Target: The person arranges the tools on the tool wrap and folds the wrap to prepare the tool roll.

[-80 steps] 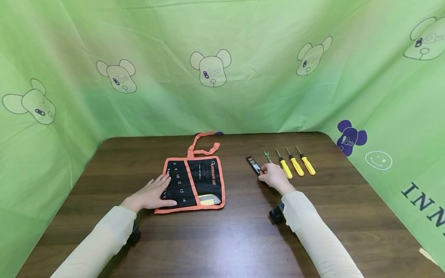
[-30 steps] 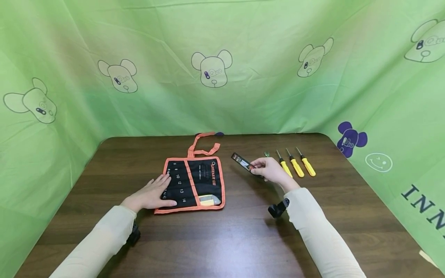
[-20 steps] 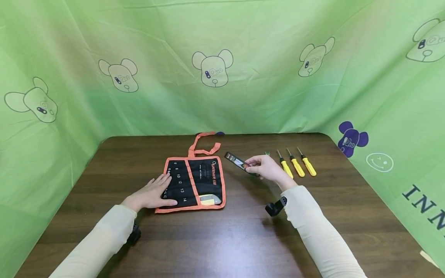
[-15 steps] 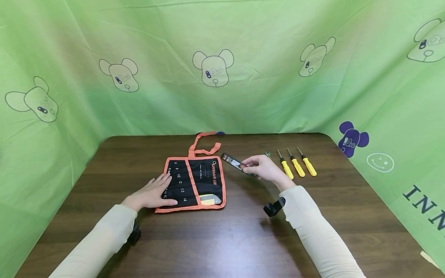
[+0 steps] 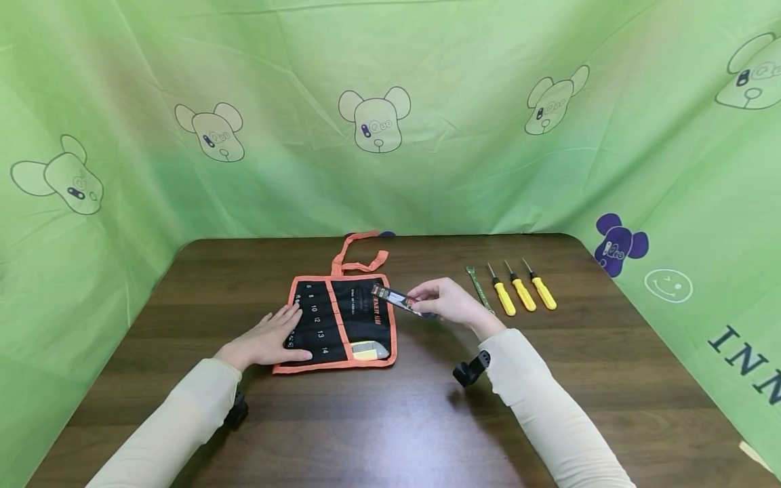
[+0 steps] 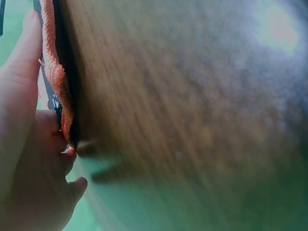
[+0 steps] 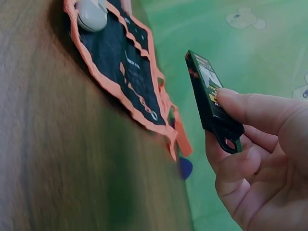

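A black tool pouch (image 5: 366, 320) with orange edging lies flat at the middle-left of the table. My left hand (image 5: 267, 340) rests spread on its left part, over the numbered pockets. A yellow-and-grey utility knife (image 5: 368, 350) sits in the pouch's lower right. Between thumb and fingers, my right hand (image 5: 450, 301) pinches a flat black blade case (image 5: 393, 297) by its near end, which has a hanging hole (image 7: 231, 144). The case is raised, its far end over the pouch's right edge. In the left wrist view, the left hand (image 6: 29, 159) lies along the orange edge.
To the right on the wooden table (image 5: 403, 434) lie a green wrench (image 5: 480, 288) and three yellow-handled screwdrivers (image 5: 504, 298), side by side. The pouch's orange strap (image 5: 360, 266) curls towards the back edge. A green printed curtain (image 5: 293, 176) hangs around the back and sides.
My right hand has lifted the blade case off the table and carried it left to the pouch's right edge. The wrench is uncovered now. My left hand has stayed put.
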Demonstrator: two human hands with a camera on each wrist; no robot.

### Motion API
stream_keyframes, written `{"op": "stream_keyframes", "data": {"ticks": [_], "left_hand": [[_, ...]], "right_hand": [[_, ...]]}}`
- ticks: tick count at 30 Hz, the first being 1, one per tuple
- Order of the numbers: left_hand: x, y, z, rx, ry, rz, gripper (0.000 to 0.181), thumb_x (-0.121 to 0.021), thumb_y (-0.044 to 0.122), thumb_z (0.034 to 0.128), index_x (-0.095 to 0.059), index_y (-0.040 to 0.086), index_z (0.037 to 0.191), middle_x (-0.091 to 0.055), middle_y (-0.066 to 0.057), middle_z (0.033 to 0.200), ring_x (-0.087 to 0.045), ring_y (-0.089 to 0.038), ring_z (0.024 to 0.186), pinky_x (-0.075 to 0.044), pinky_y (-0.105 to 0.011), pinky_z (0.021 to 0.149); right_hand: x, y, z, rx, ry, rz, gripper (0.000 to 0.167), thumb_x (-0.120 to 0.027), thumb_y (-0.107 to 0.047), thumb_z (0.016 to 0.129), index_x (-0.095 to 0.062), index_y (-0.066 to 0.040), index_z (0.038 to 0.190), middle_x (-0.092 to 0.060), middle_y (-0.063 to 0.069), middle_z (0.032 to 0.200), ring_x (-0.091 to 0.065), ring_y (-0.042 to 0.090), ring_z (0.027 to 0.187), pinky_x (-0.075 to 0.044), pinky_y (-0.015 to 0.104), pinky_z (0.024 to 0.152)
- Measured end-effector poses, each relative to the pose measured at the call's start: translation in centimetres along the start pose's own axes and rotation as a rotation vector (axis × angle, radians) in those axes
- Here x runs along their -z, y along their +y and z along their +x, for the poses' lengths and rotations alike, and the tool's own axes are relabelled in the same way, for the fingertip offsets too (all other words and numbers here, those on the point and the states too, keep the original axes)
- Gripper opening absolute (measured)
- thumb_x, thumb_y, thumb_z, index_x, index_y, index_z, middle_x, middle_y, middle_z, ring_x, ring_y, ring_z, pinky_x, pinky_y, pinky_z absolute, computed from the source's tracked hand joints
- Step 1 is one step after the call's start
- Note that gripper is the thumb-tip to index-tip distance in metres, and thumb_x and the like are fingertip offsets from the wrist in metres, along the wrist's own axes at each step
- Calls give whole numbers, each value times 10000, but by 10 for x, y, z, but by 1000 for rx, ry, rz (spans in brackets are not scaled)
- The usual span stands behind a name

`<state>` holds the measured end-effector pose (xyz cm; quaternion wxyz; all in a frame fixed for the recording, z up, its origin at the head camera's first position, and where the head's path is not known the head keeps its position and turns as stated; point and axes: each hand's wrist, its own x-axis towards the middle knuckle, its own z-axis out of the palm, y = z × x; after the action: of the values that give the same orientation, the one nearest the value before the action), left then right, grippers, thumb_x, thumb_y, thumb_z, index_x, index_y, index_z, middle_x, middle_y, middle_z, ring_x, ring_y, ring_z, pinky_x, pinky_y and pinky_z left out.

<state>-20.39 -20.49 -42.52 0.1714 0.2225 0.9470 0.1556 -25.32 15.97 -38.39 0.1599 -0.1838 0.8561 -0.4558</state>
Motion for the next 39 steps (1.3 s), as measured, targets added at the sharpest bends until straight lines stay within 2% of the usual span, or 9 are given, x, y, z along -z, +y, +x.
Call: {"op": "stream_keyframes", "data": {"ticks": [8, 14, 21, 28, 39], "left_hand": [[-1, 0, 0, 6, 1, 2, 974, -532, 617, 821, -169, -38, 1445, -107, -206, 1501, -65, -338, 1370, -89, -535, 1059], [-1, 1, 1, 6, -1, 1, 980, -531, 619, 820, -158, -34, 1448, -101, -203, 1503, -58, -332, 1372, -81, -527, 1062], [-2, 0, 2, -2, 4, 5, 983, -525, 628, 818, -169, -41, 1444, -108, -209, 1500, -65, -338, 1370, -90, -535, 1058], [-2, -1, 0, -1, 14, 1, 982, -536, 621, 816, -173, -41, 1443, -116, -209, 1499, -70, -341, 1369, -90, -532, 1060], [1, 2, -1, -3, 11, -11, 962, -548, 587, 830, -176, -63, 1435, -115, -233, 1491, -76, -365, 1362, -90, -545, 1054]], "right_hand": [[-14, -3, 2, 37, -78, 8, 230, -661, -87, 833, -672, -8, 1049, -631, 8, 773, -375, 81, 454, -309, 219, 396], [-24, -2, 3, 55, -124, -37, 216, -652, -76, 837, -679, -15, 1043, -619, -10, 761, -375, 73, 447, -313, 211, 383], [-34, -1, 3, 58, -155, -39, 178, -663, -67, 834, -677, 6, 996, -620, -18, 758, -416, 89, 480, -344, 220, 396], [-43, 5, 7, 95, -182, -82, 173, -676, -82, 830, -687, -17, 989, -619, -29, 759, -427, 67, 495, -349, 217, 400], [-45, 1, 9, 110, -250, -87, 216, -663, -83, 835, -686, -7, 1037, -641, -22, 766, -442, 66, 490, -366, 221, 388]]}}
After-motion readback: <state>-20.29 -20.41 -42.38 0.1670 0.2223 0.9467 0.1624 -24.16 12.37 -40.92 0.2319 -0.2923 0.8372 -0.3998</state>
